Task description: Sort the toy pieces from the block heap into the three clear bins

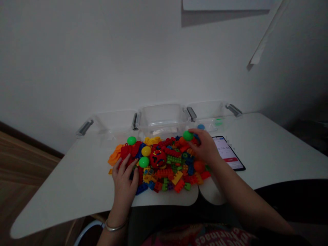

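While a green ball [188, 136] is pinched between thumb and fingers of the right hand [206, 145], above the far right of the toy pile [174, 159], the left hand [125, 177] is laid on the pile's near left, fingers spread, nothing seen gripped; a yellow ball [146, 151] is bedded mid-pile; three clear bins [164, 114] are lined up at the far side of the table [64, 184]; a phone [230, 155] is placed right of the pile, partly covered by the right hand.
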`<state>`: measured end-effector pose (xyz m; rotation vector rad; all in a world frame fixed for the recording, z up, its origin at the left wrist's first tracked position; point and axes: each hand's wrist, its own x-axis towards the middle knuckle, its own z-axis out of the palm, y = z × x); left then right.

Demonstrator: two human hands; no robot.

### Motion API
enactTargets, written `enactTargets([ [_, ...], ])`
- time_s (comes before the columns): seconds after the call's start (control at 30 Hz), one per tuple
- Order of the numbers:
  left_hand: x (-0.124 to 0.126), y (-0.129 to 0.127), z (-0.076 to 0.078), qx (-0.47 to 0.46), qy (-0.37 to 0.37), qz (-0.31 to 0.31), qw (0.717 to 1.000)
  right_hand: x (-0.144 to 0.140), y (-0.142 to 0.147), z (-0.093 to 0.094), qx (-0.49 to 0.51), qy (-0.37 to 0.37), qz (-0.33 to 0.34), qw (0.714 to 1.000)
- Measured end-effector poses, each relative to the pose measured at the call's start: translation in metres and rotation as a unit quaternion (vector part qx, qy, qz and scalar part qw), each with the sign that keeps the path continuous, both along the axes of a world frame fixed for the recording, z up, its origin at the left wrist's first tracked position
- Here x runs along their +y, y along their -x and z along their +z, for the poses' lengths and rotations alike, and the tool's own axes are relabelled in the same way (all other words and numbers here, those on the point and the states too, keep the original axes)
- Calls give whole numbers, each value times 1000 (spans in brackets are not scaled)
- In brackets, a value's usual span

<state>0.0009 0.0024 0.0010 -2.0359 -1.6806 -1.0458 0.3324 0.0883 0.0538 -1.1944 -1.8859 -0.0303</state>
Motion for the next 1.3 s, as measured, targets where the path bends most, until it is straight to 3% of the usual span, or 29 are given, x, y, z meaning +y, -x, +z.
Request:
enactTargets([
  [0.13,0,0,-1,-2,4,1,1000,15,-27,14,145,-40,-97,984],
  [0.23,1,1,-1,-8,6,0,1000,29,-50,24,186,-54,-142,971],
  [0.43,0,1,-1,-10,11,3,1000,58,-75,27,131,15,-173,976],
  [0.67,-1,0,1,-18,14,8,1000,68,-71,11,-13,40,-240,970],
  [1.0,-1,-1,1,-33,24,8,999,65,-73,8,-112,26,-230,966],
  [1.17,0,0,0,-29,23,2,999,61,-74,13,-71,34,-198,977],
  [1.3,-1,-1,1,-26,13,2,1000,46,-67,25,-19,-27,-146,989],
])
